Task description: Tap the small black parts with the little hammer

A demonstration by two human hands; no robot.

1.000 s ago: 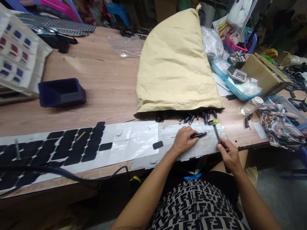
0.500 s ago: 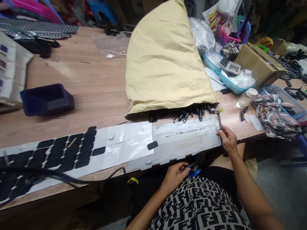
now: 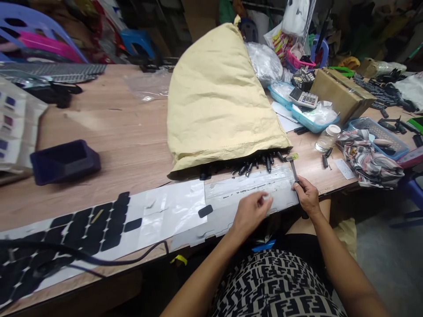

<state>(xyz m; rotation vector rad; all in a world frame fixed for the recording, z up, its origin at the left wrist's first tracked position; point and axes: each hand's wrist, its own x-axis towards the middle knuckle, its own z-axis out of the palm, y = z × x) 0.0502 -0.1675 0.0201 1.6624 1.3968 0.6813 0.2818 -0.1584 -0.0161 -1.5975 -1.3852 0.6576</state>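
The right hand [image 3: 308,195] grips the hammer [image 3: 293,168]. The left hand [image 3: 250,213], loosely bent, looks empty over the board [image 3: 220,221]. Keep its fingers well clear when hitting.

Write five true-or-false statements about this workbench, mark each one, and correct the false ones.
1. The right hand grips a hammer by its handle. True.
2. The left hand grips a second hammer. False: no hammer shows in the left hand.
3. Small black parts lie along the near edge of the yellow sack. True.
4. The dark blue bin stands to the right of the yellow sack in the picture. False: the dark blue bin is on the left.
5. The clear jar has a white lid. True.
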